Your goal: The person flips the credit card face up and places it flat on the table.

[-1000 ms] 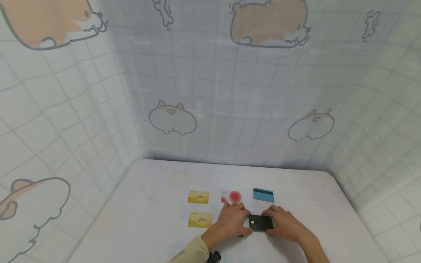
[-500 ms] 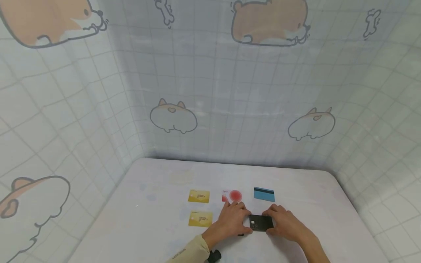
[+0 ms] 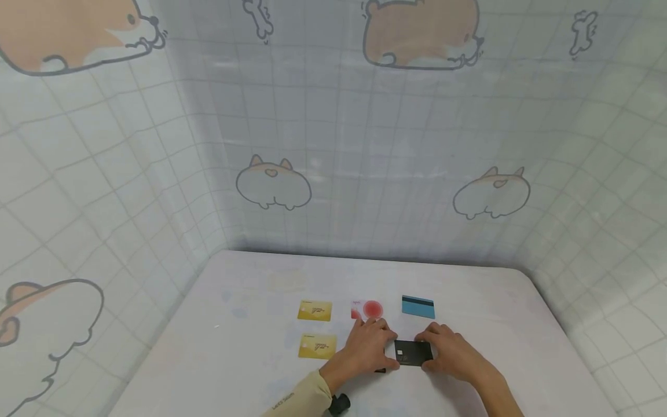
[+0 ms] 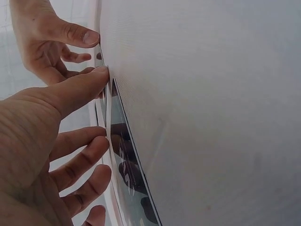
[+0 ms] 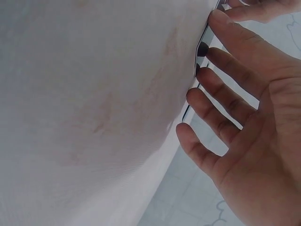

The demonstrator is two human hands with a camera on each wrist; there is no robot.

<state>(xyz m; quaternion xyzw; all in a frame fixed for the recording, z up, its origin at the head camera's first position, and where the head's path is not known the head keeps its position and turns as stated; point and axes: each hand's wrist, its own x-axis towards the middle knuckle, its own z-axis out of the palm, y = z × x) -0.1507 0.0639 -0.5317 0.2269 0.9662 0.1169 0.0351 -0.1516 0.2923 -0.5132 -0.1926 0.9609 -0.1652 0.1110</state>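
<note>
A black card (image 3: 413, 353) with a chip and "VIP" lettering lies flat on the white table between both hands. My right hand (image 3: 450, 354) grips its right end, thumb at the near edge and fingertips at the far one; the right wrist view shows the same thumb (image 5: 220, 18) and fingers along the card's edge. From the other side, my left hand (image 3: 365, 347) holds the left end between thumb and forefinger. Beneath the left palm lies another dark card (image 4: 127, 165), mostly hidden in the head view, with the fingers mirrored in its glossy face.
Left of the hands are two yellow cards (image 3: 315, 311), one behind the other. Behind the left hand lies a white card with a red circle (image 3: 372, 309). A blue card (image 3: 418, 307) with a dark stripe sits behind the black one. Patterned cloth walls (image 3: 333, 145) enclose the table.
Both hands and the black card stay nearly in place. A little more of the dark card under the left hand shows beside the fingers. The head view shifts slightly.
</note>
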